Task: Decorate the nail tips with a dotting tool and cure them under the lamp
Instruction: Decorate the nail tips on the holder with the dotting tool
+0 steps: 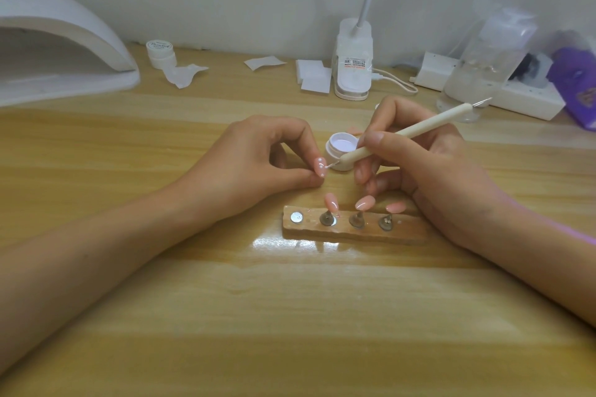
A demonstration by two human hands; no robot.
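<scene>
The table [225, 316] is smooth, glossy wood-grain; the block [354, 233] is duller bare wood with metal pegs [356, 219] and a shiny metal disc [296, 217]. The held tip [94, 167] looks like glossy pink plastic. The tool [403, 134] has a matt cream handle, and the jar [332, 153] and lamp [80, 29] are smooth white plastic.

Tabletop [193, 300]: pale wood grain, glossy | closed white jar [160, 53]: rear left | crumpled wipe [183, 74]: just beside jar | flat wipe [264, 62]: rear centre | white pad stack [314, 74]: just beside desk light base [353, 61], gooseneck rising | white cable [393, 80]: runs right from base | power strip [529, 100]: rear right | clear bottle [483, 64]: upright before strip | purple packet [574, 84]: right edge
</scene>
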